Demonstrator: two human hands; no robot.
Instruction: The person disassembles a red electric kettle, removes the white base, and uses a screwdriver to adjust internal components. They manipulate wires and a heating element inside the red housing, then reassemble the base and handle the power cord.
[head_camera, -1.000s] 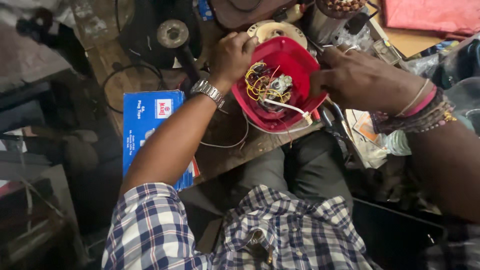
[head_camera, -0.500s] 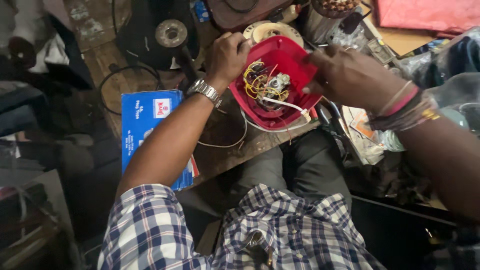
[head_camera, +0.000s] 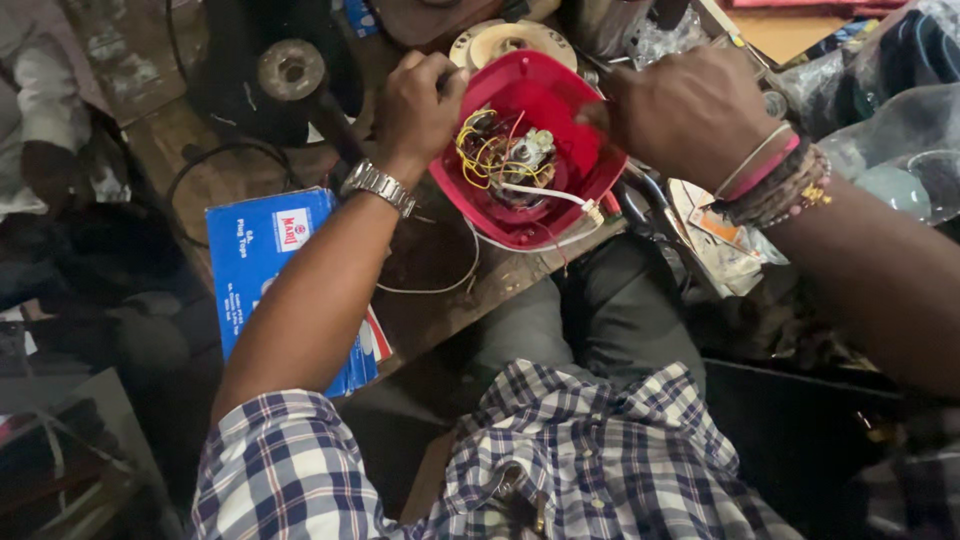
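Red housing (head_camera: 545, 95) gripped by both hands, left (head_camera: 415, 110), right (head_camera: 690, 110).

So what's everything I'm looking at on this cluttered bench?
red appliance housing: one, red, open side up at the wooden bench's near edge, held at both sides
wiring and motor parts: one bundle, yellow, red and white wires around grey metal, inside the housing
round cream part: one, cream, just behind the housing
blue box: one, blue, on the bench under the left forearm
black cable: one, looped behind the box
wooden bench: one, brown, worn
left hand: wristwatch, fingers gripping the housing's left rim
right hand: bracelets, fingers on the housing's right rim
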